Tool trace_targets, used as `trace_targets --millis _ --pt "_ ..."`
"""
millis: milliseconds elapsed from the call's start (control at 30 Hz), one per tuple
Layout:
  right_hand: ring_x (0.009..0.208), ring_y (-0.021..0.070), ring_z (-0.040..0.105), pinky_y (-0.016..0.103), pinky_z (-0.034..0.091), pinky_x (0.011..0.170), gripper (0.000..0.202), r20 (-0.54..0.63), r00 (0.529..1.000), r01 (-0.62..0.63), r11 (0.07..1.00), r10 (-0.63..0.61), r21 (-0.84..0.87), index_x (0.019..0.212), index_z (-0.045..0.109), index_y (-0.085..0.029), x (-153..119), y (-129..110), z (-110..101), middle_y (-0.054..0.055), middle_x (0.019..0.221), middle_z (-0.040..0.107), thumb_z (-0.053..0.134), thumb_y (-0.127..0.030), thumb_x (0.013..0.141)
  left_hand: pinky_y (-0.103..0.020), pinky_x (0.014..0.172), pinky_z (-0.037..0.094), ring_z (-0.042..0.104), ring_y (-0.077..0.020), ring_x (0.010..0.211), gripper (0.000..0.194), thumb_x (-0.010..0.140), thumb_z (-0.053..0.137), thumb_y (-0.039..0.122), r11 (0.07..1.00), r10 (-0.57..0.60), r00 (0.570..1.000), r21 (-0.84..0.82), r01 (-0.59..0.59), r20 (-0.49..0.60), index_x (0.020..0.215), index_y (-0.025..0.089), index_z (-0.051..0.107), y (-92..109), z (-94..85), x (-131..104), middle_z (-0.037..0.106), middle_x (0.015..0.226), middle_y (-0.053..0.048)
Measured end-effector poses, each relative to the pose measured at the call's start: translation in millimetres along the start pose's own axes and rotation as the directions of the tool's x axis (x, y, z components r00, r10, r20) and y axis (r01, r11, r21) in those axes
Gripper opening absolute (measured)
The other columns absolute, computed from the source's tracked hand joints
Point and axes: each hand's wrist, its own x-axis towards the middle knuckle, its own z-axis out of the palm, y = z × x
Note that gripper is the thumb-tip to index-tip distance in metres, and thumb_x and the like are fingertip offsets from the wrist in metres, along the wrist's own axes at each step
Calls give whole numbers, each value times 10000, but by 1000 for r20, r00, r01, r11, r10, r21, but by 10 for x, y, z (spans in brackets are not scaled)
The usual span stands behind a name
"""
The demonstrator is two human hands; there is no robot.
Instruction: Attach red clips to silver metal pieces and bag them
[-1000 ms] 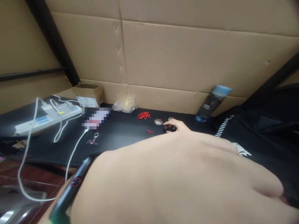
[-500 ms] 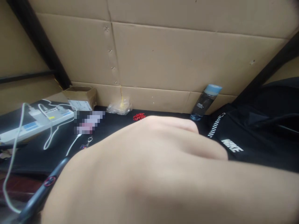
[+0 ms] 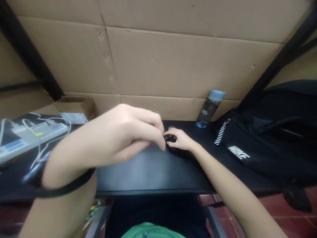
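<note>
My left hand [image 3: 133, 134] hovers over the middle of the black tabletop [image 3: 138, 178], its fingers bent down and drawn together, slightly blurred. Whatever they may hold is hidden. A tiny red bit [image 3: 150, 144] peeks out just under these fingers; I cannot tell if it is held or lies on the table. A dark band [image 3: 71, 186] circles the left wrist. Just right of the left fingertips, my right hand [image 3: 182, 140] rests low at the table, thumb and fingers curved around a small dark, shiny object [image 3: 170, 138]. A clear rounded edge [image 3: 171, 128] shows behind it.
A bottle with a blue cap [image 3: 209, 109] stands at the back right beside a black bag [image 3: 260, 142]. On the left lie a white power strip [image 3: 47, 135] with cables and an open cardboard box [image 3: 76, 109]. A cardboard wall [image 3: 153, 59] closes off the back.
My left arm, which filled the foreground, has drawn back, and its hand is now over the table's middle. The second hand is in view at the dark object. The view has shifted.
</note>
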Motion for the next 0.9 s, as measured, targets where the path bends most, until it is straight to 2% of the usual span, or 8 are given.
trace_targets --millis 67,200,300,367,467,700,900 --pt "887 204 659 343 537 860 434 -1 1000 15 1000 -15 2 1167 728 -224 6 14 -1 51 965 683 757 -162 738 -247 820 511 684 -141 855 327 919 481 152 997 -73 992 17 72 99 995 267 778 -420 149 93 745 984 9" --pt "883 194 662 328 540 849 424 -15 1000 27 1000 -27 -1 1170 724 -228 2 31 14 49 975 685 749 -164 751 -211 680 468 653 -128 708 236 845 670 216 963 -254 931 -22 269 264 1058 221 772 -1277 762 89 744 875 -7" --pt "898 194 659 324 540 843 417 -25 999 23 1000 -23 -4 1165 720 -235 -5 44 32 47 987 679 750 -168 754 -209 682 458 648 -147 752 299 771 811 341 950 -283 929 -60 305 237 1028 193 773 -1649 1175 -8 732 877 -21" --pt "906 191 659 314 539 827 411 -35 999 12 1000 -12 7 1160 717 -237 -8 53 39 48 1003 674 745 -165 757 -211 676 456 648 -156 774 413 709 870 370 947 -284 924 -79 313 255 1075 210 764 -1741 1339 -61 732 913 -22" --pt "885 175 661 291 539 786 398 -44 999 -11 999 13 44 1158 710 -240 -8 57 37 50 1041 666 725 -160 769 -216 681 450 652 -163 802 377 723 864 300 946 -295 920 -53 319 258 1079 234 758 -1749 1449 -116 729 944 -24" --pt "869 167 658 281 536 749 396 -28 999 -16 998 18 62 1158 712 -236 4 40 31 50 1044 660 711 -153 770 -212 681 432 644 -139 762 123 834 735 179 951 -262 924 -91 297 279 942 228 765 -1721 1507 -225 718 850 -6" --pt "864 162 654 282 538 747 396 -18 1000 -16 997 17 71 1170 711 -234 11 43 51 51 1044 649 715 -170 779 -212 644 413 644 -131 729 121 806 747 144 948 -271 931 -101 303 245 909 208 748 -1699 1530 -235 719 836 -4"
